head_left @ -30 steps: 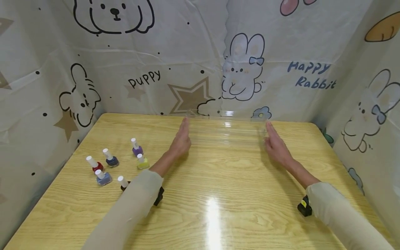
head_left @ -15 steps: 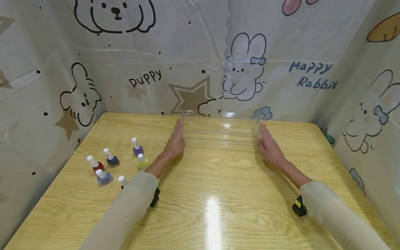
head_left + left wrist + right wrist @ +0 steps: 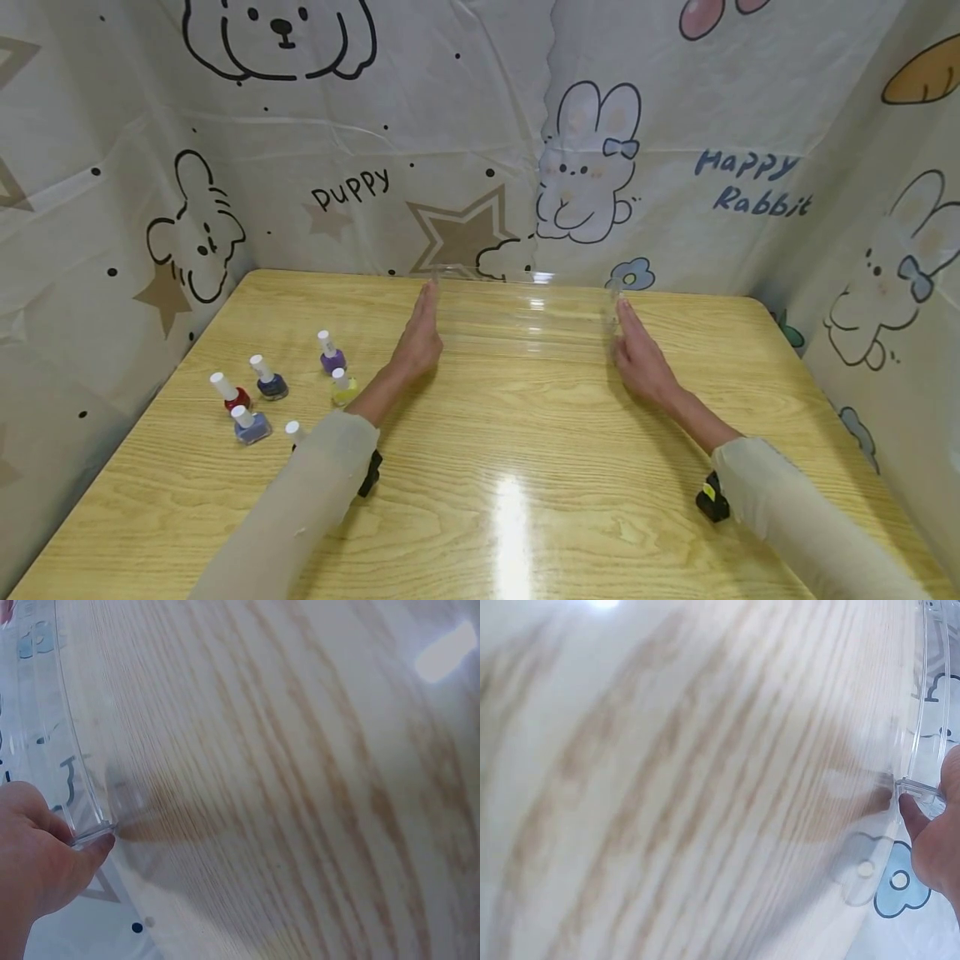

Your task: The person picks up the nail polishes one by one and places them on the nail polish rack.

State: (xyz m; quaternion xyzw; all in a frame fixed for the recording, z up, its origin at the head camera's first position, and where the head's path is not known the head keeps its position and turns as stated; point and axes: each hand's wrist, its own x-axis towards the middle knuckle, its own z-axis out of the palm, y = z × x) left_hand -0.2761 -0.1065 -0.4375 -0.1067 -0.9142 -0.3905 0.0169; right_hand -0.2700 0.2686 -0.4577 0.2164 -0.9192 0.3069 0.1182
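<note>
- The left hand [image 3: 420, 337] pinches one end of the clear stand [image 3: 517, 323] between thumb and fingers.
- The right hand [image 3: 641, 358] pinches the other end in the same manner.
- The stand is above the far part of the bench [image 3: 600, 500], near the curtain [image 3: 465, 100]; if it touches the bench, I cannot tell.
- Six bottles [image 3: 252, 427] are at left, one partly behind the left sleeve [image 3: 300, 500].

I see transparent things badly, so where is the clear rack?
In the head view, the clear rack is near the far edge of the table, between the left hand and right hand, right of the purple bottle.
</note>
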